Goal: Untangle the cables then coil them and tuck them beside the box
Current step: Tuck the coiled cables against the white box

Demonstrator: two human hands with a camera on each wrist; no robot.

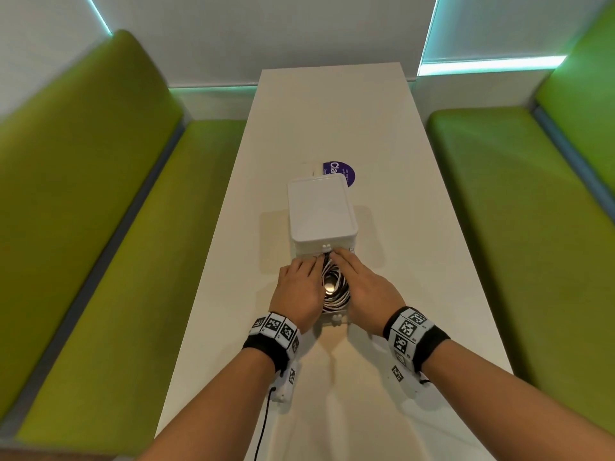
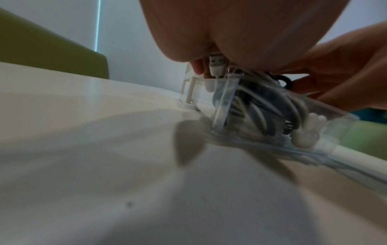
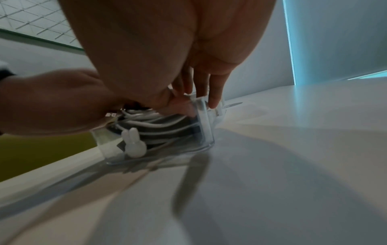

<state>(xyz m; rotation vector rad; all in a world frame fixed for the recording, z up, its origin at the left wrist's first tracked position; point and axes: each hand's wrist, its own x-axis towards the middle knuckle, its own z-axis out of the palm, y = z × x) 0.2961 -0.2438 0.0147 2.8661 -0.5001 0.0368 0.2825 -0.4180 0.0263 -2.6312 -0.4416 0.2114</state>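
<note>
White and black cables (image 1: 336, 296) lie coiled together inside a clear plastic box (image 3: 206, 131) that sits on the pale worktop (image 1: 416, 227), near the middle of its width and toward the near edge. The box's white lid (image 1: 321, 209) stands open on the far side, and a small white rabbit-shaped clasp (image 3: 134, 144) sits on the near wall. Behind the lid, a purple round sticker (image 1: 347, 174) shows on the worktop.

Both hands rest over the box from either side. The left hand (image 1: 298, 289) lies on the left rim with fingers fairly straight, reaching down toward the coil; in the left wrist view a white USB plug (image 2: 217, 66) sticks up just beside its fingertips (image 2: 198, 67). Whether it pinches the plug I cannot tell. The right hand (image 1: 364, 287) lies on the right rim, fingers extended, with the fingertips (image 3: 214, 101) pressing down at the far right corner of the box, against the wall.

Green bench seats (image 1: 116, 227) run along both long edges of the worktop.
</note>
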